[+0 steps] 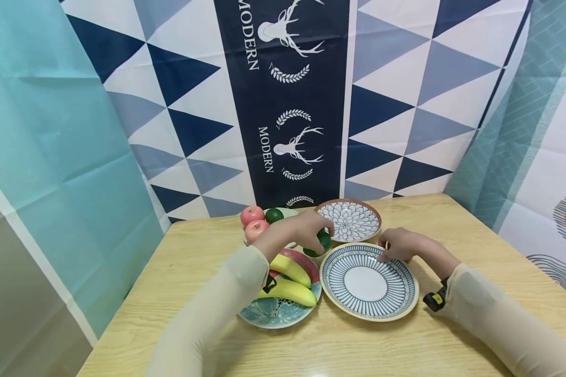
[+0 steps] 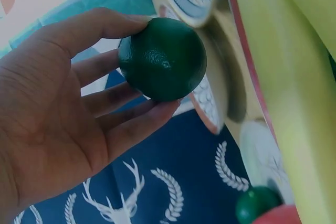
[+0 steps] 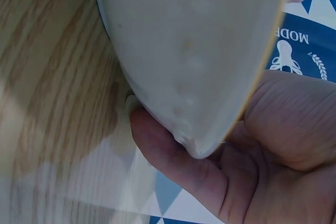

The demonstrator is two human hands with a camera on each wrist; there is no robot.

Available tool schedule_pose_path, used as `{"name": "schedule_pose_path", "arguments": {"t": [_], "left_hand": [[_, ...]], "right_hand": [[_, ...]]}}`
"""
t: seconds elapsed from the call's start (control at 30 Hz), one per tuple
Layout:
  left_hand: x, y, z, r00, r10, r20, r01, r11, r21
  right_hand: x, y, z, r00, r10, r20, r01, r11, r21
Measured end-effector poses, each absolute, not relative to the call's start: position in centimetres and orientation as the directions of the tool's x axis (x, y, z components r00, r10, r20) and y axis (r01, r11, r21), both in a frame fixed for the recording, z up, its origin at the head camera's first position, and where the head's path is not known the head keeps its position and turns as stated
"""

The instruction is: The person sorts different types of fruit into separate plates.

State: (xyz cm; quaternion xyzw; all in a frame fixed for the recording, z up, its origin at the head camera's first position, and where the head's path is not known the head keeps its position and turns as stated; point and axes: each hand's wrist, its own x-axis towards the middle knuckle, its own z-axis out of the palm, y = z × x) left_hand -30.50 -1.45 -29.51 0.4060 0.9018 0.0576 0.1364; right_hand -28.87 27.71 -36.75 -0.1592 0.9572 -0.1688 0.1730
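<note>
Head view: left hand (image 1: 309, 230) grips a dark green round fruit (image 1: 323, 242), fingers bent around it. Fruit sits near the left edge of the striped plate (image 1: 364, 283), just in front of the flower-pattern bowl (image 1: 351, 222). Right hand (image 1: 400, 245) is at the far right part of the striped plate's rim, fingers curled over the edge. Two bananas (image 1: 290, 291) lie in the teal-and-red dish (image 1: 273, 317), left of the striped plate. Behind that dish: two pink apples (image 1: 252, 215) and a second green fruit (image 1: 274, 215), partly behind the left arm. All of it on a wood-grain table (image 1: 184, 293).

Left wrist view: thumb on one side of the held fruit, fingertips on the other, spread about as wide as the fruit. Palm is clear of it. Bananas fill the right side of this view, well apart from the fingers.

Right wrist view: fingers bent under the striped plate's pale underside, rim pinched between them and the thumb side. Thumb tip is hidden. Can't tell if the plate's base is fully down.
</note>
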Motion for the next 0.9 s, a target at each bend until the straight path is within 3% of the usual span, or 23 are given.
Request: {"name": "schedule_pose_path", "arguments": {"t": [0.33,0.9], "left_hand": [[-28.8,1.5,-30.2,-0.535,0.822,-0.197,0.805,0.567,0.178],[-25.1,6.4,-31.2,-0.396,0.865,-0.309,0.881,0.453,0.139]], "right_hand": [[-28.7,27.6,-36.5,-0.886,-0.378,-0.269,-0.264,0.888,-0.376],[-29.0,28.0,-36.4,-0.869,-0.411,-0.275,-0.284,0.870,-0.403]]}}
